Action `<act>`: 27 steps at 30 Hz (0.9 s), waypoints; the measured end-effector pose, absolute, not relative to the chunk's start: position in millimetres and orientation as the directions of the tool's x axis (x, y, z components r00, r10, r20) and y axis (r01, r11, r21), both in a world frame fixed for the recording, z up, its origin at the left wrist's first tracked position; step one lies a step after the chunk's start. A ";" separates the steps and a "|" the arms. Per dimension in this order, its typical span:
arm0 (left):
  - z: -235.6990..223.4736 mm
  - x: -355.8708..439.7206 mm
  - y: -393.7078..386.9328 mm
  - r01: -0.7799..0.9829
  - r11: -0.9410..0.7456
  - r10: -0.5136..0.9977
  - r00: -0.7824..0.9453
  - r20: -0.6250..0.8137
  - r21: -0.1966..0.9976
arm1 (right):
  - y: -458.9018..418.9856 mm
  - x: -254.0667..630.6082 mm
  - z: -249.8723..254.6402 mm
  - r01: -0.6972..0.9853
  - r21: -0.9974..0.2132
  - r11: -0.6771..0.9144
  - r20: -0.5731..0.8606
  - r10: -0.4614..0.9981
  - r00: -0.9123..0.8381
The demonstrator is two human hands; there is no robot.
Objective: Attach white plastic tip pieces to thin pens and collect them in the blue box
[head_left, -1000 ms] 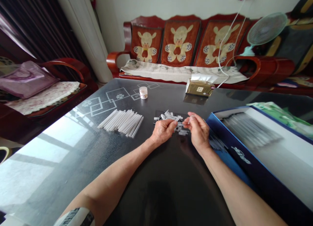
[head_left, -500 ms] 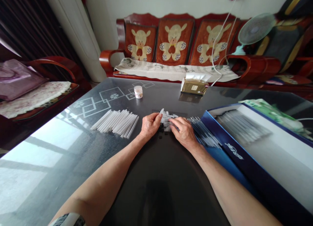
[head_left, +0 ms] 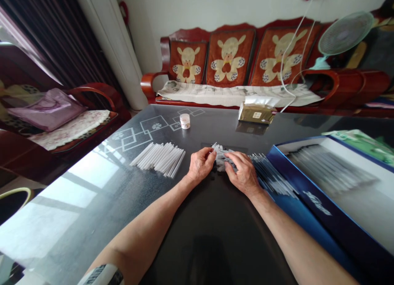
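Worktop (head_left: 215,235) is holding one box (head_left: 344,231), one jar (head_left: 185,121), one tissue pack (head_left: 255,114), one tube pile (head_left: 158,158), one bit heap (head_left: 220,158). Two rod bunches (head_left: 275,177) are showing. Sofa (head_left: 149,84) is holding three cushions (head_left: 228,63).

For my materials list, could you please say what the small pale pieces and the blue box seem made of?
Small pale pieces: probably smooth plastic, whitish, partly see-through.
Blue box: likely smooth coated cardboard, with thin flat walls and pale lettering.

Across the bench (head_left: 117,211) from you: red wooden sofa (head_left: 149,87) with three bear-print cushions (head_left: 228,57), against a pale wall (head_left: 197,8). To your left, a wooden armchair (head_left: 103,88) by a dark curtain (head_left: 66,38); window light reflects off the bench's glossy top. Pale green fan (head_left: 346,33) at right.
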State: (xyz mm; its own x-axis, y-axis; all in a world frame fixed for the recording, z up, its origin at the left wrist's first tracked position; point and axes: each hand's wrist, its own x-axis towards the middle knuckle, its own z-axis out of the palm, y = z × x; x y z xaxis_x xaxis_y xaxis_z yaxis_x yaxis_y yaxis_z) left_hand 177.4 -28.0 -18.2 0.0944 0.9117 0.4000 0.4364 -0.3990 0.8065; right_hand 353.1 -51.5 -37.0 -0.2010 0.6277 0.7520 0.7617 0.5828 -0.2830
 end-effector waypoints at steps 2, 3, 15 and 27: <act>-12.0 175.5 -26.6 0.485 -0.396 0.906 0.067 0.419 0.780 | -51.2 353.1 -36.7 0.754 -0.291 0.589 0.761 0.620 -0.192; -8.6 173.3 -24.1 0.519 -0.380 0.907 0.045 0.420 0.766 | -51.1 353.1 -36.7 0.752 -0.293 0.590 0.765 0.616 -0.185; 35.9 27.4 29.9 0.940 0.189 0.928 -0.266 0.261 0.285 | -48.4 353.2 -41.5 0.762 -0.266 0.591 0.770 0.606 -0.201; 16.5 -21.6 22.5 0.902 0.326 0.922 -0.370 0.116 0.285 | -48.6 353.4 -41.0 0.755 -0.293 0.586 0.761 0.621 -0.186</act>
